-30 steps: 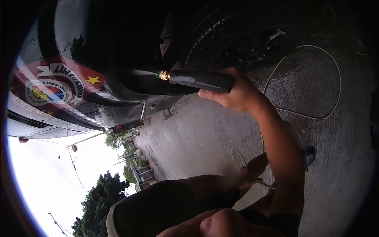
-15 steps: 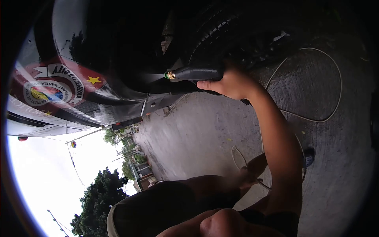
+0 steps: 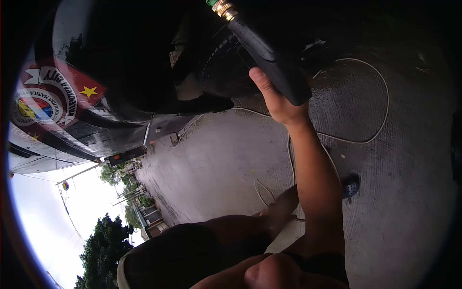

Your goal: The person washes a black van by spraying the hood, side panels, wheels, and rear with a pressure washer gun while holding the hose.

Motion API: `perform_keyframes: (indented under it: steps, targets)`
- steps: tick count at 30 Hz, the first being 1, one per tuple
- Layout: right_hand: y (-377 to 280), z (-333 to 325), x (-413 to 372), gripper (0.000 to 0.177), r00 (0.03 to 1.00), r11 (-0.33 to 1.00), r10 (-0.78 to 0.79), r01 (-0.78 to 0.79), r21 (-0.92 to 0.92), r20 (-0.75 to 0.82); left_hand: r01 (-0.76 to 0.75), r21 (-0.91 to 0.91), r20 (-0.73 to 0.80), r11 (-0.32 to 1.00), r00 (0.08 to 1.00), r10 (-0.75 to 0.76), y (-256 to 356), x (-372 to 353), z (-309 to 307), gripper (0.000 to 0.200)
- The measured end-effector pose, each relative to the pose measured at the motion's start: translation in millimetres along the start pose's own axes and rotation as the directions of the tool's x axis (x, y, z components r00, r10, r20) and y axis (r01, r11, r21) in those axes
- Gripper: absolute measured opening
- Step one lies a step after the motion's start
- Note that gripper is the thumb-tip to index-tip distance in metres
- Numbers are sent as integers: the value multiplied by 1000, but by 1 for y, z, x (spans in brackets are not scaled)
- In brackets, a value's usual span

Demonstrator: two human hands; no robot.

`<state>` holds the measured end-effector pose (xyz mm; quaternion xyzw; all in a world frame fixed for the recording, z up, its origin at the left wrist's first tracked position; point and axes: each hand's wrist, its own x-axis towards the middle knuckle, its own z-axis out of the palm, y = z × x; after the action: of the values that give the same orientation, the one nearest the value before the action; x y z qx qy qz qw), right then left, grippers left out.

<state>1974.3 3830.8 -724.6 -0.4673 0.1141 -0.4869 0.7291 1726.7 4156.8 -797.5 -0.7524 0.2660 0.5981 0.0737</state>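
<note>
My right hand is closed around a black spray gun, thumb along its near side and the other fingers mostly hidden behind it. The gun's brass fitting and green nozzle tip point up and left, reaching the top edge of the view. Beyond it is the dark, wet lower body of a vehicle, with the wheel area in deep shadow. Lower down, my left hand is dim and blurred beside a thin pale hose; its fingers cannot be made out.
The view is tilted. A round seal and yellow star mark the vehicle's side. The hose also loops over wet, ribbed concrete. My foot in a perforated shoe stands there. Houses and a tree appear lower left.
The spray gun has swung from pointing left to pointing up and left, closer to the camera. Mist left its nozzle earlier; none shows now. The whole view has shifted slightly.
</note>
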Motion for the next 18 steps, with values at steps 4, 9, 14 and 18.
perform_keyframes:
  steps: [4,9,14,18]
  targets:
    - [-3,-28,8,20,971,980,-140,109,-164,-196,-17,-7,-11,1000,1000,16,-1,-3,-2,63]
    - [-14,-42,31,23,951,960,9,-94,-262,-309,-100,-59,-78,993,992,96,-23,-11,25,65]
    - [-50,-5,59,35,968,790,249,-204,-579,0,57,9,-69,998,996,-56,-72,22,117,72]
    - [-68,53,90,30,962,847,136,11,-532,236,-6,-106,29,994,1000,10,-20,-16,17,76]
